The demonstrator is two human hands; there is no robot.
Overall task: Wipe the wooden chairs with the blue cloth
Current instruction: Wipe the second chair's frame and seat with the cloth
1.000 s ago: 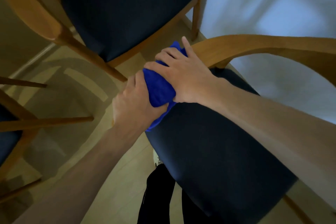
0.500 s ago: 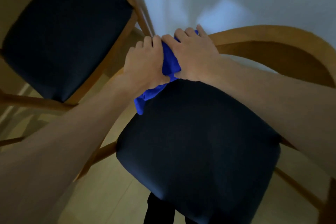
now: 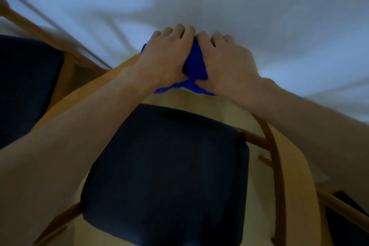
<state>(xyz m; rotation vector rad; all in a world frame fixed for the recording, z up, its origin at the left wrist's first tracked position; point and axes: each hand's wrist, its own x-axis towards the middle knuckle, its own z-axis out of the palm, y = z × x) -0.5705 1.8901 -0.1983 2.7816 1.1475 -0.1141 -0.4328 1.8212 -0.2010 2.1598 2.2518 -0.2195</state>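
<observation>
While we looked for any brand or lettering, we found none we could read. Both of our hands were on the bright blue crumpled cloth (image 3: 194, 62) at the top of the curved pale wooden backrest (image 3: 297, 170) of the chair nearest us. Our left hand (image 3: 167, 56) curled over the cloth's left side, our right hand (image 3: 225, 60) over its right, fingers bent down on it. Bunched up, it ran away from us between the hands, loose corners trailing toward us. Below sat the dark navy padded seat (image 3: 169, 166); a second dark-seated wooden chair (image 3: 26, 78) stood left, against the pale grey wall (image 3: 259, 2).
</observation>
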